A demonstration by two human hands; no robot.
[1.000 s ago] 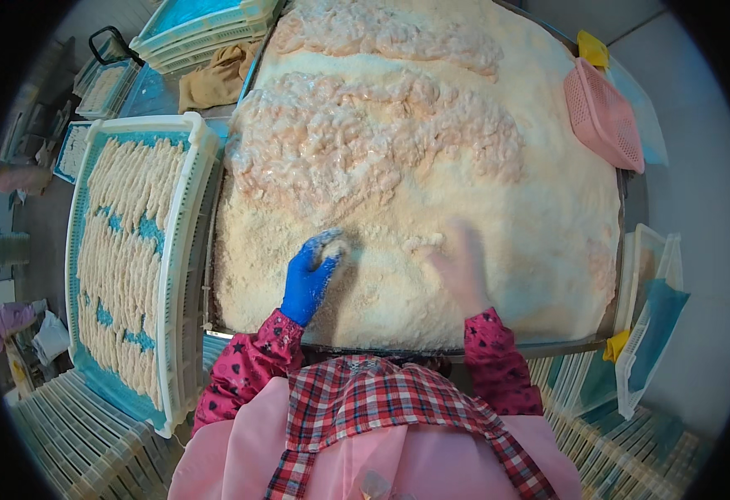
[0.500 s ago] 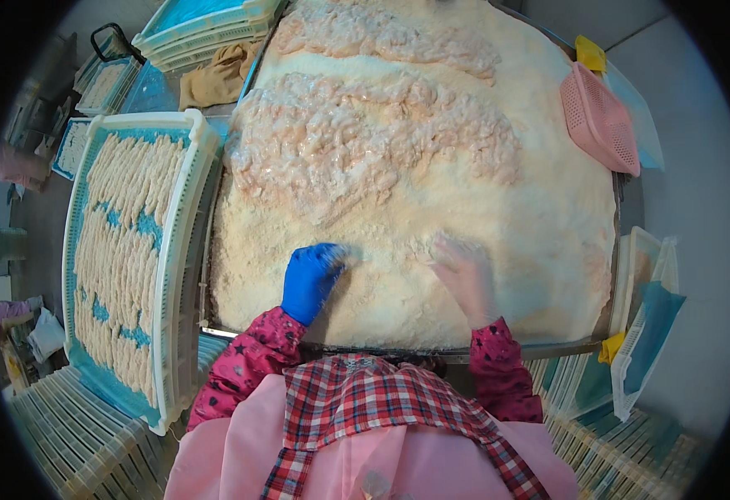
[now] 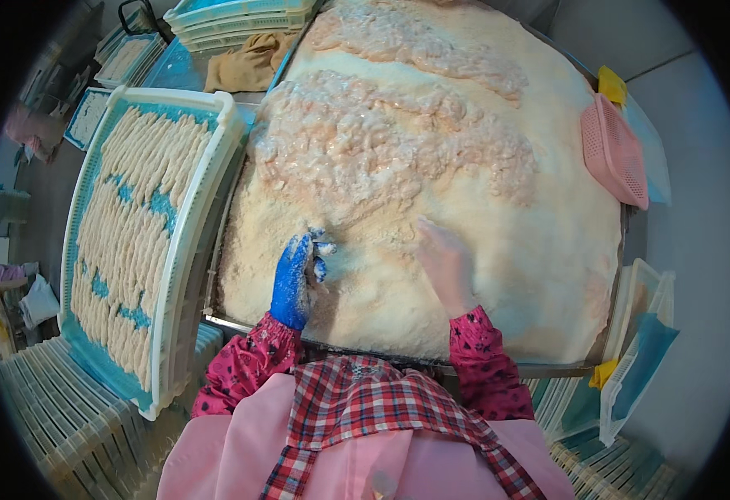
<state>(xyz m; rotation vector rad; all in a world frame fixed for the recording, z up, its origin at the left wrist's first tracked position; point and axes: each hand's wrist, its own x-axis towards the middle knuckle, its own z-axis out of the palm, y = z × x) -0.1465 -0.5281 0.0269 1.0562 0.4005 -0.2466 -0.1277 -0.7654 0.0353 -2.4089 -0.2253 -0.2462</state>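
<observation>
My left hand (image 3: pixel 297 279), in a crumb-dusted blue glove, is at the near left of a wide bed of pale crumbs (image 3: pixel 365 312). Its fingers are apart and slightly bent, with nothing visible between them. Across from it, my right hand (image 3: pixel 447 268) has its fingers stretched out over the crumbs, also without anything visible in it; it looks thinly gloved or bare. Just beyond both hands lies a glossy heap of raw, pale pink meat pieces (image 3: pixel 340 146). A second band of raw meat (image 3: pixel 415 42) stretches across the far part of the crumbs.
On the left, a white tray (image 3: pixel 190 258) with a blue liner holds rows of coated strips (image 3: pixel 123 267). Stacked trays (image 3: pixel 244 29) and a brown cloth (image 3: pixel 251 62) are behind it. A pink basket (image 3: pixel 611 154) sits at the right edge, above tilted trays (image 3: pixel 640 367).
My left hand has opened from a closed shape and turned. My right hand's fingers have straightened and it has shifted slightly left. The view has tilted, so the surroundings sit a little differently.
</observation>
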